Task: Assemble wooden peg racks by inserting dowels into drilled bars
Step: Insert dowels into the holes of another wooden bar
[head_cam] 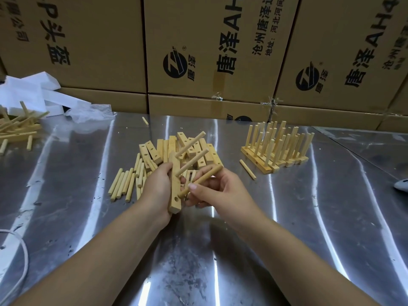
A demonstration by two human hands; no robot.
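Third peg lining up.
Clear of shiny steel table, left hand grips pale drilled wooden bar to steady it; right hand pinches round wooden dowel, tip angled toward open hole.

Head-worn, wide-angle, facing forward and down; close above left hand and right hand over shiny steel tabletop.

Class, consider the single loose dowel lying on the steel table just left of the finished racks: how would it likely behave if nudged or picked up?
The loose dowel is round and lies on a smooth, shiny steel table, so a sideways nudge would probably roll it. Being short, solid-looking wood, it should feel stiff and light.
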